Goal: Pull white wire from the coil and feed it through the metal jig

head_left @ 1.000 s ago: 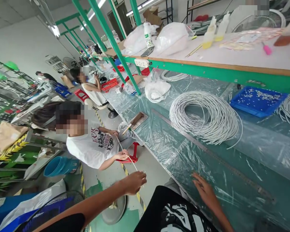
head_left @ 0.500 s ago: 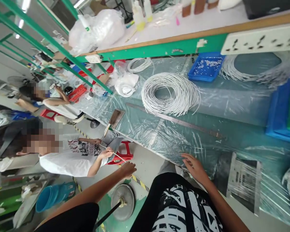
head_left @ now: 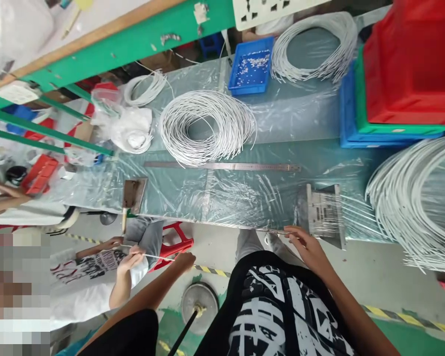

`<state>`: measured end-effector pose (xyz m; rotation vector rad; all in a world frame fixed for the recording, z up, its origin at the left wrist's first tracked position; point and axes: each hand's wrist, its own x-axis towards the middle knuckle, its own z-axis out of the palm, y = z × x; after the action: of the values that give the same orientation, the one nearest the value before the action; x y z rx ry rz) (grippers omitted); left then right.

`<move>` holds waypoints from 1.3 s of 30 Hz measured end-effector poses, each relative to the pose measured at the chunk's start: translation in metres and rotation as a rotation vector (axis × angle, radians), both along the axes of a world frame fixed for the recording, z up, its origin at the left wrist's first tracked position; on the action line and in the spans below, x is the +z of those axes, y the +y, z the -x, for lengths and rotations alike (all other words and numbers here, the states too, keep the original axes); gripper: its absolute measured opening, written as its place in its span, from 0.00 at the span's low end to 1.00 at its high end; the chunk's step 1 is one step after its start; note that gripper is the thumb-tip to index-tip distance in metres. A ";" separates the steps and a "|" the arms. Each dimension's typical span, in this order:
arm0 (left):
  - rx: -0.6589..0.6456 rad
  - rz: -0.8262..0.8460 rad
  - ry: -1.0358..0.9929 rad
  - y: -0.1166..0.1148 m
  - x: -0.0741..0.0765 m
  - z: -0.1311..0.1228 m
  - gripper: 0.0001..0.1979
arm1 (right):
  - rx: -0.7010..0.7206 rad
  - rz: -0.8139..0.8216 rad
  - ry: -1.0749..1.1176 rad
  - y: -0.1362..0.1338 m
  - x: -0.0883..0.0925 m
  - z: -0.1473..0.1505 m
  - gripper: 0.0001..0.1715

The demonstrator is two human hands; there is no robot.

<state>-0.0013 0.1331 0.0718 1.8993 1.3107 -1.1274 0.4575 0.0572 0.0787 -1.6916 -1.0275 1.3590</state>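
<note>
**A:** What have I got in hand right now?

**B:** Left hand (head_left: 184,260) is closed on a thin white wire (head_left: 154,255), out over the floor off the table (head_left: 244,198) edge. Same strand runs left to a seated co-worker's hand (head_left: 130,257), who's pinching it too. Right hand (head_left: 308,247) sits at the table's near edge, fingertips pinched on what looks like a thin strand, just beside the grey metal jig (head_left: 324,213). Can't tell if it's the same wire; too fine to trace.

**A:** Handling?

**B:** My read: light, thin, springy. It holds a curve, going by the 2 big wire coils (head_left: 207,126) and (head_left: 419,198) on the table. Smooth jacket, probably slippery, and the plastic sheet won't give friction.

**A:** Where would I grip?

**B:** Pinch near the end, thumb against forefinger, and keep it taut between the 2 holders so it doesn't recoil. I'd avoid sharp bends; a kink likely stays. The steel ruler (head_left: 222,166) lies between the coil and the table's near edge, clear of both hands.
</note>
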 end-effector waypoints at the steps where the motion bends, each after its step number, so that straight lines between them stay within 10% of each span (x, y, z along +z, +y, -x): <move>1: -0.012 0.015 -0.005 0.002 0.001 -0.004 0.07 | -0.005 -0.007 0.005 0.000 0.003 -0.001 0.26; 7: -0.009 -0.062 -0.263 0.035 0.002 -0.070 0.20 | -0.130 -0.131 0.001 -0.003 0.020 -0.009 0.24; 18: -0.104 -0.160 -0.781 0.059 -0.013 -0.313 0.17 | -0.428 -0.205 -0.471 0.004 0.021 -0.071 0.21; 27: -0.188 -0.062 -0.923 0.091 -0.034 -0.342 0.16 | -0.447 0.129 -0.928 0.054 -0.030 -0.053 0.39; 39: -0.207 0.014 -1.085 0.098 -0.059 -0.385 0.15 | -0.449 0.208 -1.025 0.054 -0.032 -0.047 0.38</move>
<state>0.3833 0.2307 0.0130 2.1377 0.4889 -0.0591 0.5043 0.1110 0.0465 -2.6576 -0.9155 0.2522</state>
